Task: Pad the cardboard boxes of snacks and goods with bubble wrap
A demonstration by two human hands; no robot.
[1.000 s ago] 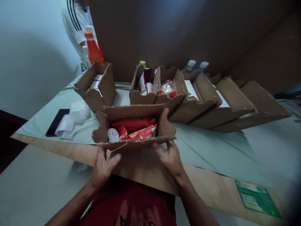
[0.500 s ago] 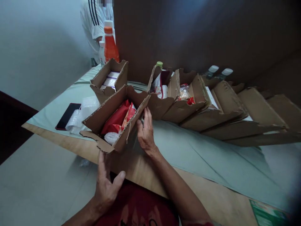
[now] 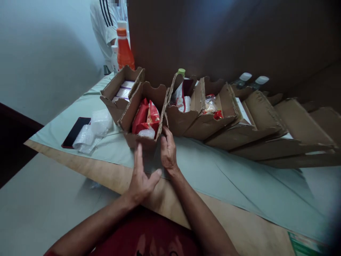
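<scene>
A brown cardboard box (image 3: 151,89) with an open top stands on the green cloth, between two neighbouring boxes. Inside it lie red food packets (image 3: 145,115) and a clear plastic roll or cup (image 3: 147,133), its exact kind unclear. My left hand (image 3: 142,179) has its fingers stretched out, the tips at the lower front of this box. Flat along the box's right side, my right hand (image 3: 167,149) rests with extended fingers. Neither hand is wrapped round anything.
A row of cardboard boxes (image 3: 213,124) runs to the right. Another box (image 3: 114,106) with white packs stands left, before an orange bottle (image 3: 125,51). A black phone (image 3: 76,131) and bubble wrap (image 3: 99,122) lie on the cloth (image 3: 191,156). A person in a white sleeve (image 3: 106,21) stands behind.
The box with red packets has slid away from me and to the right, straightening into line with the others. Both hands have followed it, the left moving up and right.
</scene>
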